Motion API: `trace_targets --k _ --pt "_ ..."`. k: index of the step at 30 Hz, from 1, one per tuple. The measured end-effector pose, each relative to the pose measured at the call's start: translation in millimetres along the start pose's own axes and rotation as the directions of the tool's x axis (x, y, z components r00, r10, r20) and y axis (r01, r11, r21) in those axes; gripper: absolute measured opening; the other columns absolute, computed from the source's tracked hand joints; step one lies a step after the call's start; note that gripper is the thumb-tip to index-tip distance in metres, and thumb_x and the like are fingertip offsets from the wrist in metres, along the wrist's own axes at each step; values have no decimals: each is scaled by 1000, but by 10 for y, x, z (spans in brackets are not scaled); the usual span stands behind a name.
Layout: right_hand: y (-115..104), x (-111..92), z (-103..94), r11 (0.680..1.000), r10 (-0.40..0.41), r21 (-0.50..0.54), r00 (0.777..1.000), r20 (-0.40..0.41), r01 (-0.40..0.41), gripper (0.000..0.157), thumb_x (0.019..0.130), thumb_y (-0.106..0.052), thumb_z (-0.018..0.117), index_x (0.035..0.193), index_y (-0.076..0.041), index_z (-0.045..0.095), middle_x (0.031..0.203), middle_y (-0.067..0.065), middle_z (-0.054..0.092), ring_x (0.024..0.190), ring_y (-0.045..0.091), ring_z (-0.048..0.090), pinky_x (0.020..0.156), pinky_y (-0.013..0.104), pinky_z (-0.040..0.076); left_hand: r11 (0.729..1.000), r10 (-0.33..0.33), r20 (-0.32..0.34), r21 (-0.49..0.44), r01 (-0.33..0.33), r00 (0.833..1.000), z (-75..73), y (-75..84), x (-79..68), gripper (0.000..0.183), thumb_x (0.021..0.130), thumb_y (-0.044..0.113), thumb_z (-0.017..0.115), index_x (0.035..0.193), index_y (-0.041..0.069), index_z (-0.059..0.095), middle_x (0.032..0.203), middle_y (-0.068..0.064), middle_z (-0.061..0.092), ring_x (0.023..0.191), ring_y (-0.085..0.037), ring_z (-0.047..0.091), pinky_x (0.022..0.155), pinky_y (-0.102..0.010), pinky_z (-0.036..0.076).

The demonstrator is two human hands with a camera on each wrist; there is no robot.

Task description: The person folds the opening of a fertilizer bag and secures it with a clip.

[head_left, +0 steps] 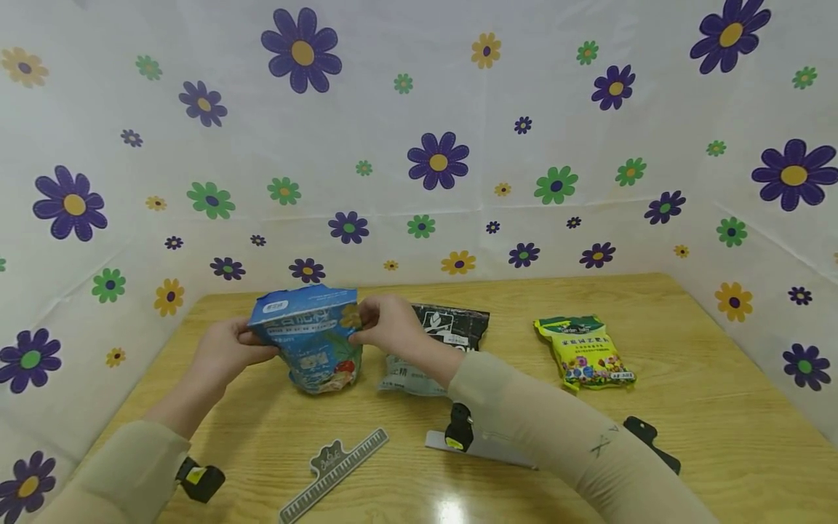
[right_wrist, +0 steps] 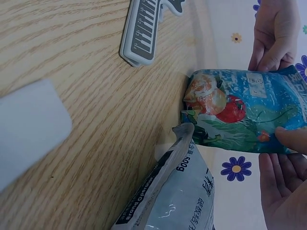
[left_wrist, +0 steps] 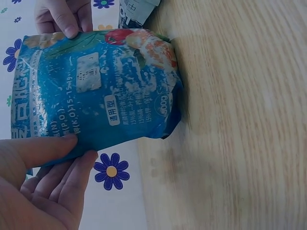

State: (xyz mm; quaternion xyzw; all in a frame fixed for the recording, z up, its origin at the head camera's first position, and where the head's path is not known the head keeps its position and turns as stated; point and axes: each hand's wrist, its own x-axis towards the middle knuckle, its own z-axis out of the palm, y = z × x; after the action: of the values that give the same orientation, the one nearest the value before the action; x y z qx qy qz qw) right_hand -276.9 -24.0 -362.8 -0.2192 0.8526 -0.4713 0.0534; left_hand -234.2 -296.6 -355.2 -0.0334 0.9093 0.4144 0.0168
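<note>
A blue plastic fertilizer bag [head_left: 317,353] printed with vegetables stands at the left of the table, its upper part tilted toward the head camera. My left hand [head_left: 219,353] pinches its left edge between thumb and fingers. On the opposite edge, my right hand [head_left: 393,324] grips the bag the same way. In the left wrist view the bag's printed front [left_wrist: 100,91] faces the camera, with the left thumb on it. The right wrist view shows tomato and leafy greens on the bag [right_wrist: 240,105], near its lower end.
Behind my right wrist lies a black and grey bag [head_left: 419,375]. A yellow and green bag [head_left: 589,356] lies farther right. Nearer me are a keyboard-patterned clip [head_left: 337,473] and a pale flat object [head_left: 504,453], partly under my right sleeve. A black piece [head_left: 655,444] shows past that sleeve.
</note>
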Motion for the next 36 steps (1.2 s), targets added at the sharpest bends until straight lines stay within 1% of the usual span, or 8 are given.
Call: trace_targets --k 7,11,16,23,26,29,32,36 --pt "31 11 -19 999 -32 -18 999 12 32 25 90 -10 86 112 -4 75 110 13 75 98 24 72 79 26 58 1000 -9 16 21 9 1000 -18 48 0 52 95 5 78 139 -16 57 128 -32 72 121 -47 69 107 -64 55" --pt "42 6 -25 999 -47 -14 999 11 47 28 91 -9 85 116 -3 75 111 14 75 100 25 73 82 27 60 1000 -10 26 21 9 1000 -30 67 0 52 96 6 77 139 -16 57 131 -33 70 123 -47 68 107 -64 55" --pt "38 -12 -38 998 -58 -27 998 19 58 24 94 -8 82 115 -1 75 114 15 75 102 27 74 84 29 61 1000 -7 44 10 6 999 -45 77 -9 53 97 7 76 140 -16 57 133 -33 69 124 -47 67 109 -66 53" --pt "15 -34 -67 996 -75 -37 997 26 76 21 97 -9 79 116 -1 74 113 15 75 102 27 72 83 28 60 1000 24 75 -9 -23 997 -117 77 -25 57 98 9 74 145 -16 52 131 -31 71 114 -33 74 111 -66 52" --pt "2 -42 -75 996 -79 -25 997 26 80 22 97 -9 78 117 -1 75 113 16 76 102 27 73 83 27 60 1000 16 83 -12 -15 996 -152 79 -32 60 99 10 74 147 -16 50 133 -32 70 118 -37 72 112 -69 48" --pt "0 -46 -80 996 -85 -19 996 25 86 21 98 -9 77 117 -1 75 113 16 76 103 28 73 83 27 60 1000 11 85 -10 -10 996 -171 78 -39 60 99 11 73 147 -16 49 132 -31 70 117 -36 72 112 -70 48" --pt "0 -49 -86 995 -94 -16 995 24 94 19 99 -9 76 116 -1 75 113 16 76 104 28 73 84 26 61 1000 7 88 -20 -6 996 -184 73 -47 59 100 11 73 147 -17 49 131 -29 72 113 -30 74 112 -69 48" --pt "-4 -56 -98 994 -105 -14 994 22 106 16 99 -9 75 114 -2 75 113 16 76 105 28 73 84 27 61 999 5 92 -51 -1 996 -202 66 -57 56 101 11 72 144 -17 51 126 -23 76 103 -14 74 113 -70 46"
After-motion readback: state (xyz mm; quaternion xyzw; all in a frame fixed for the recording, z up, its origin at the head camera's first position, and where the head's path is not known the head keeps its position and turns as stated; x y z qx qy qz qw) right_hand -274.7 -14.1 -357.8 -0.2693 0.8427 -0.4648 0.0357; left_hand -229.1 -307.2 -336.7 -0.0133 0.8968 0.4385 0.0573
